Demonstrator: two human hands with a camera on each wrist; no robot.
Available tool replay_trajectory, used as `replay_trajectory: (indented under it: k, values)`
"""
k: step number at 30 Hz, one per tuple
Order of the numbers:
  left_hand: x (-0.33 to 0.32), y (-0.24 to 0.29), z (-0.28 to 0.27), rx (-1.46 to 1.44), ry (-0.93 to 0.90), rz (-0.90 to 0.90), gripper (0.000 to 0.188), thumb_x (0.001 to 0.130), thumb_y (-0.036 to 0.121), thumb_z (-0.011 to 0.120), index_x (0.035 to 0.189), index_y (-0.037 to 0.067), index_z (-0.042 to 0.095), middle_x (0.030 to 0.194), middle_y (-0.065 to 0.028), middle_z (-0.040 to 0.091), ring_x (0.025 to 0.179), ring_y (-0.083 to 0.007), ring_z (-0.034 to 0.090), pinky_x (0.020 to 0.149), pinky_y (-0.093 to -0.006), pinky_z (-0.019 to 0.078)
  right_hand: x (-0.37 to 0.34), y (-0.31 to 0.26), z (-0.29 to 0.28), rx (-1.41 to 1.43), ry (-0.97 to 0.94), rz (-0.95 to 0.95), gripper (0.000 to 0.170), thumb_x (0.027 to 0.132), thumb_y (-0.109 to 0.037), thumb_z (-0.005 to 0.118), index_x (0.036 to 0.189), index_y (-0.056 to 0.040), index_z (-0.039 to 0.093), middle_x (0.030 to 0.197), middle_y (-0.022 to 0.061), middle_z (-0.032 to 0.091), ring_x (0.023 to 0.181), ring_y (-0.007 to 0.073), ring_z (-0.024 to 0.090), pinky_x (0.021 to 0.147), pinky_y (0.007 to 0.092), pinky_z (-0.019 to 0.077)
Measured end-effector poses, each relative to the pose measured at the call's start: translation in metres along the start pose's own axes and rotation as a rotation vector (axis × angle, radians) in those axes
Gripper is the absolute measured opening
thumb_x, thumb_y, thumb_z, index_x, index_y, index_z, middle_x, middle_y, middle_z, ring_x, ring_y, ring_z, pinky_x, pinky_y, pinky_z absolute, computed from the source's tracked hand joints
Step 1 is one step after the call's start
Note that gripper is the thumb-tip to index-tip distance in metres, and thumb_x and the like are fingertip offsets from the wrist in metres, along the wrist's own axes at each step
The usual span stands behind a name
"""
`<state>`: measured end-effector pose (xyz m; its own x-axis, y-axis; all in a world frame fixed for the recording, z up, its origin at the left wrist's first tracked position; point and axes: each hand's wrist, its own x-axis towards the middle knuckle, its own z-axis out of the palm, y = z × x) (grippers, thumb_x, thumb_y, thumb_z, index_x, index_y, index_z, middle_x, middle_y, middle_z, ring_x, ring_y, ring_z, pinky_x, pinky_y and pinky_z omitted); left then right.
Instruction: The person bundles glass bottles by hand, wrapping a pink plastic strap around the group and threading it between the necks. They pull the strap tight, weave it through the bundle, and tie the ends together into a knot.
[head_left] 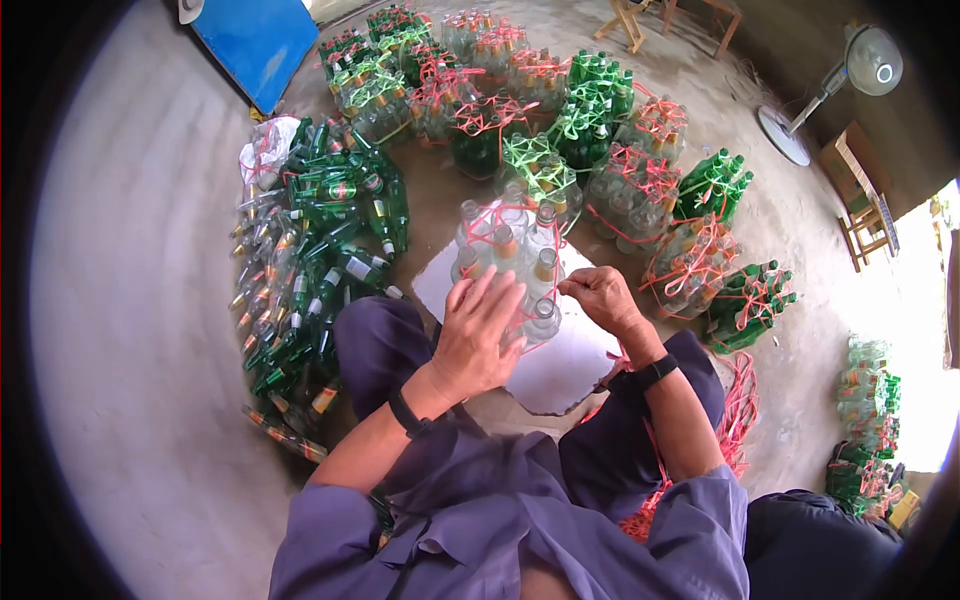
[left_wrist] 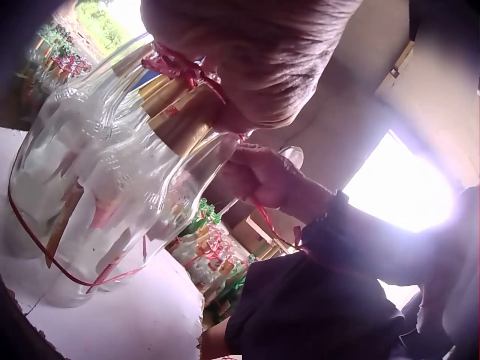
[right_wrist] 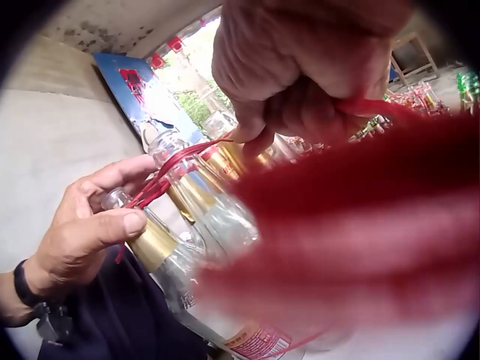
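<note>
A bundle of clear glass bottles (head_left: 507, 252) with gold neck labels stands upright before me, bound with red strap. My left hand (head_left: 478, 335) reaches over its near side with fingers fairly straight. The right wrist view shows its thumb (right_wrist: 124, 223) against a gold-labelled neck, its fingers beyond the neck. My right hand (head_left: 602, 297), at the bundle's right side, has curled fingers pinching the red strap (right_wrist: 176, 161), which runs across the necks. A large blurred red band crosses close to that wrist's camera. Low round the bottles runs another loop of strap (left_wrist: 75, 279).
The bundle stands on a white board (head_left: 560, 375) between my legs. Loose green bottles (head_left: 335, 195) lie piled at left. Strapped bundles (head_left: 630, 190) curve round the back and right. Loose red straps (head_left: 740, 400) lie by my right leg. A fan (head_left: 872, 62) stands at back right.
</note>
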<state>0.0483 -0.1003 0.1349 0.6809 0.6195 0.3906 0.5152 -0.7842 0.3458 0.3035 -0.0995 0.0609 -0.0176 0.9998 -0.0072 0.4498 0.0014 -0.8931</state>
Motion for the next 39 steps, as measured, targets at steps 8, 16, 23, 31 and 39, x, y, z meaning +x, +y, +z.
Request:
replay_trajectory:
  k: [8, 16, 23, 31, 39]
  values:
    - [0.039, -0.024, 0.02, -0.11, -0.104, 0.02, 0.054, 0.081, 0.017, 0.07, 0.131, 0.003, 0.055, 0.122, -0.0106, 0.068, 0.12, -0.0312, 0.055, 0.102, -0.0466, 0.0349, 0.012, 0.006, 0.024, 0.146, -0.05, 0.153, 0.022, 0.087, -0.017, 0.063, 0.082, 0.0006, 0.076, 0.054, -0.0002, 0.052, 0.053, 0.0063, 0.044, 0.052, 0.03, 0.0404]
    - [0.051, -0.035, 0.03, -0.247, -0.257, -0.03, 0.037, 0.081, 0.018, 0.067, 0.115, 0.01, 0.056, 0.109, -0.0027, 0.072, 0.112, -0.0253, 0.058, 0.098, -0.0435, 0.0352, 0.019, -0.007, 0.021, 0.253, -0.079, 0.336, 0.024, 0.083, -0.022, 0.071, 0.076, -0.0008, 0.078, 0.052, -0.0028, 0.051, 0.051, 0.0052, 0.041, 0.047, 0.029, 0.0368]
    - [0.067, -0.027, 0.014, -0.174, -0.245, 0.053, 0.037, 0.076, 0.022, 0.071, 0.109, 0.011, 0.06, 0.089, 0.0021, 0.066, 0.099, -0.0221, 0.056, 0.099, -0.0435, 0.0298, 0.012, -0.023, 0.009, 0.216, -0.157, 0.542, 0.033, 0.082, -0.035, 0.078, 0.076, -0.0023, 0.077, 0.054, -0.0024, 0.05, 0.049, 0.0063, 0.04, 0.045, 0.0325, 0.0365]
    - [0.062, -0.026, -0.002, -0.127, -0.251, -0.004, 0.031, 0.072, 0.019, 0.071, 0.101, 0.011, 0.064, 0.081, 0.0018, 0.065, 0.095, -0.0202, 0.055, 0.097, -0.0419, 0.0309, 0.0, -0.029, -0.015, 0.194, -0.228, 0.397, 0.035, 0.09, -0.037, 0.072, 0.076, -0.0051, 0.074, 0.053, -0.0031, 0.047, 0.044, 0.0071, 0.044, 0.039, 0.0268, 0.0367]
    - [0.044, -0.019, -0.001, -0.052, -0.052, -0.036, 0.022, 0.073, 0.01, 0.067, 0.095, 0.012, 0.064, 0.077, 0.0032, 0.065, 0.092, -0.0224, 0.056, 0.092, -0.0414, 0.0342, -0.001, -0.023, -0.01, 0.383, -0.266, 0.481, 0.027, 0.088, -0.029, 0.076, 0.083, -0.0023, 0.074, 0.057, -0.0025, 0.05, 0.05, 0.0074, 0.049, 0.044, 0.0256, 0.0427]
